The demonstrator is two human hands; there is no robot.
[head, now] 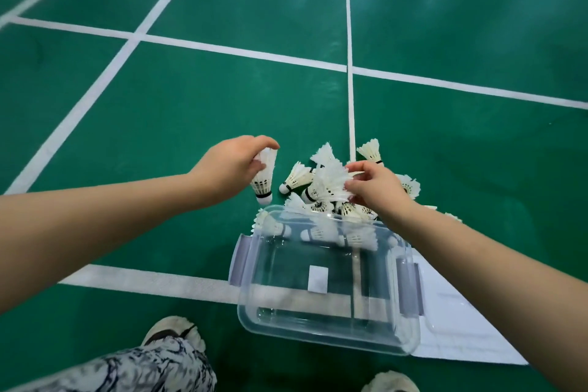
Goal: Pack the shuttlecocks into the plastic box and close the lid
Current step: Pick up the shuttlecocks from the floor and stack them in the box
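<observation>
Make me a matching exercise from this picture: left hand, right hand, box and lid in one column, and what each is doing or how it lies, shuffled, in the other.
1 left hand
2 right hand
3 box
4 lid

A flat on the floor
B open, grey clips at its sides
C pinches feathers over the pile
D holds one shuttlecock, cork down

Pairs: 1-D, 2-C, 3-B, 4-A
</observation>
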